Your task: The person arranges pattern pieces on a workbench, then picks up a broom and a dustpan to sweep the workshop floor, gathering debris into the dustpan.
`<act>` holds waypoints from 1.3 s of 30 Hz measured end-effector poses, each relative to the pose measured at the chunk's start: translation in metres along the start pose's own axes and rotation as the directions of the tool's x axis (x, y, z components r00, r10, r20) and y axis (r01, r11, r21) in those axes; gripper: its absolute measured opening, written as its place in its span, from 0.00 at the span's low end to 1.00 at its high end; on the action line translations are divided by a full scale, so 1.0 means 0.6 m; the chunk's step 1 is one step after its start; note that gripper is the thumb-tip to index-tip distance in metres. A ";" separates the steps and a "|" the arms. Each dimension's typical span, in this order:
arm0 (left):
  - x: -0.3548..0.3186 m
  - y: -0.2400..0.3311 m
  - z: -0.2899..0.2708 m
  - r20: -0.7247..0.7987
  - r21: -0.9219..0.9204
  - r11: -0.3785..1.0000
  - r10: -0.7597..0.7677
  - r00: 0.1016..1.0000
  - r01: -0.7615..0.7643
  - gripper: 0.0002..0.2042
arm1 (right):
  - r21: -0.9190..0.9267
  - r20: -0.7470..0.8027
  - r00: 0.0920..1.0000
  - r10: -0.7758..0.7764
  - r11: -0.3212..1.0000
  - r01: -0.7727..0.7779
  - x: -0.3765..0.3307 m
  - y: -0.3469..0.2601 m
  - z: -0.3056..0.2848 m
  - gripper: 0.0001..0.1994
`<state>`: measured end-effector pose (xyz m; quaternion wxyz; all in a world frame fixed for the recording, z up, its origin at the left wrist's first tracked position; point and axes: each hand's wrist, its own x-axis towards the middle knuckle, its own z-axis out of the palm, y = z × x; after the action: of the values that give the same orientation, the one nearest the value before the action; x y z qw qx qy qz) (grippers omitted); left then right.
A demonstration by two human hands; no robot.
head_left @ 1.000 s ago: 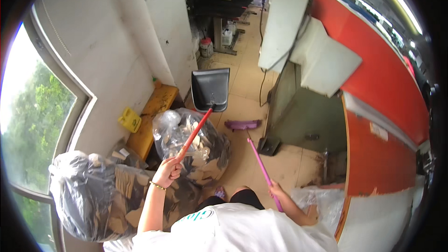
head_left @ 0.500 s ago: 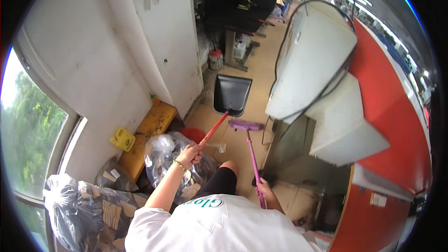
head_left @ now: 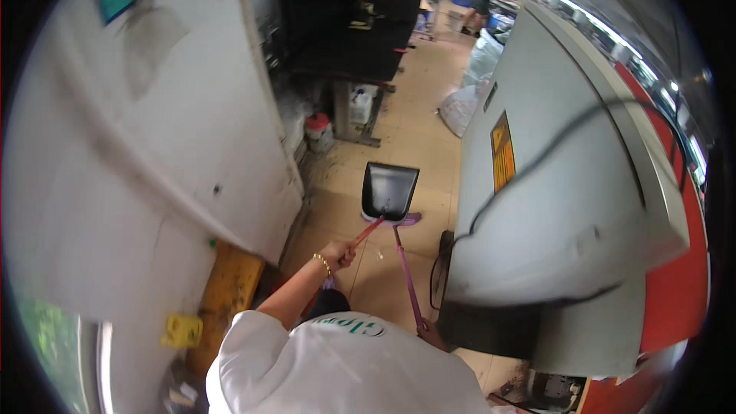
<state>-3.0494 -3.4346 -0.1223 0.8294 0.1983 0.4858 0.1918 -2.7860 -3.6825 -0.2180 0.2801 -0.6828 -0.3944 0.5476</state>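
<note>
My left hand [head_left: 337,254] is closed round the red handle of a black dustpan [head_left: 389,192], held out ahead over the tiled floor, its open side facing away from me. Lower and to the right, my right hand [head_left: 431,332] grips the purple stick of a broom [head_left: 408,276]. The broom's purple head lies just below the dustpan, partly hidden behind its near edge. Whether the two touch, I cannot tell.
A large grey machine cabinet [head_left: 537,184] with a loose black cable bounds the right. On the left are a white wall, a wooden bench [head_left: 226,291] and a yellow jug [head_left: 182,330]. Ahead stand a black table [head_left: 345,38], a red-lidded bucket [head_left: 318,130], plastic bags [head_left: 462,107] and a distant person [head_left: 480,0].
I have moved forward along the aisle, and the bagged cardboard at lower left has mostly left view. The broom head has come in under the dustpan; both hands keep their grips.
</note>
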 end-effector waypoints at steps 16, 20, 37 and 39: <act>0.244 0.424 0.055 0.229 0.155 0.976 -0.184 0.956 0.151 0.14 | 0.442 -0.182 0.897 0.403 0.848 -0.291 0.445 -0.344 0.040 0.23; 0.325 0.518 0.085 0.238 0.203 0.971 -0.174 0.956 0.126 0.05 | 0.428 -0.207 0.913 0.353 0.871 -0.240 0.634 -0.407 -0.043 0.21; 0.602 0.898 0.200 0.214 0.010 0.988 -0.156 0.964 0.157 0.08 | 0.217 -0.336 0.848 0.410 0.910 -0.354 1.127 -0.646 -0.322 0.21; 0.628 0.943 0.210 0.218 0.024 0.991 -0.136 0.967 0.134 0.06 | 0.147 -0.312 0.851 0.422 0.906 -0.396 1.161 -0.663 -0.360 0.21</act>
<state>-2.8384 -2.7801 -0.0491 0.8880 0.1883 0.4049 0.1097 -2.6066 -2.8717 -0.2084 0.2463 -0.8229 -0.1649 0.4847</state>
